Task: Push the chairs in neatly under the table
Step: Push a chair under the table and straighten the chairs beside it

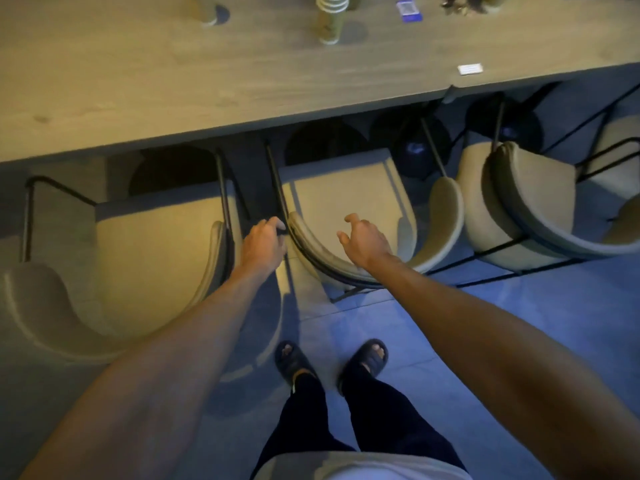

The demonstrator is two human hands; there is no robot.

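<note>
A long wooden table (207, 84) runs across the top of the view. Three beige chairs with black metal frames stand along its near edge. The middle chair (346, 199) sits partly under the table, turned a little. My left hand (265, 242) is closed around the black frame at the left end of its curved backrest. My right hand (363, 239) hovers over the backrest with fingers spread, holding nothing. The left chair (138, 265) stands further out from the table. The right chair (526, 199) is angled, its seat partly under the table.
On the table stand a stack of paper cups (330, 19), another cup (207, 12), a blue card (409, 10) and a small white label (470, 69). My feet in dark slippers (332, 358) stand on the tiled floor behind the chairs. A further chair (620, 161) shows at far right.
</note>
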